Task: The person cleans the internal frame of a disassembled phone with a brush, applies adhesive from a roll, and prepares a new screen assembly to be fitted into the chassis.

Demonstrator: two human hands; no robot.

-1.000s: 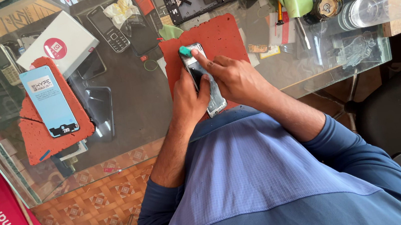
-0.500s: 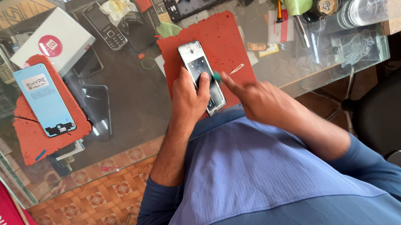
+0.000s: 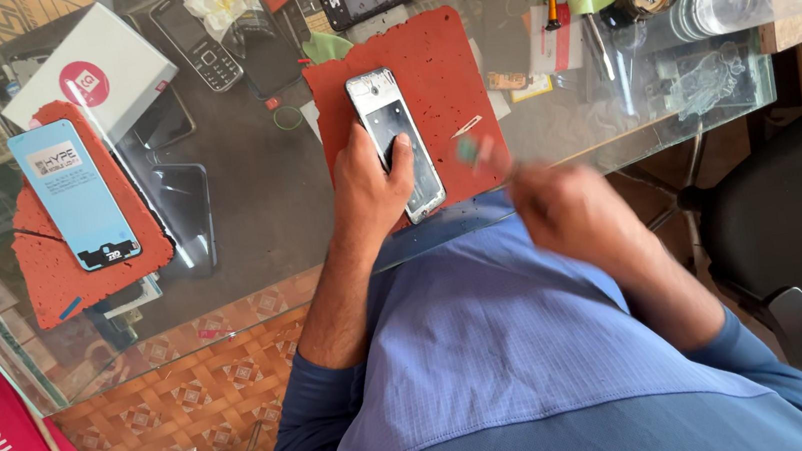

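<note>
Opened phone [image 3: 396, 141] on mat [image 3: 433, 61] (left hand [image 3: 371, 184] atop), boxed screen [image 3: 76, 195] well left.

**Blue shirt, sleeves pushed up**

The person wore a long-sleeved shirt [image 3: 535, 341] in a soft blue with a faint fine check woven through it. Lower down, nearest the camera, the cloth changed to a darker, plainer blue panel, the two parts joined along a curved seam, with a small white mark at the bottom edge. Both sleeves were darker blue and sat bunched around the elbows, leaving the forearms bare. The left hand [image 3: 371, 184] and the right hand [image 3: 565, 207] were bare; the right one showed blurred. No ring or watch could be made out.
</note>
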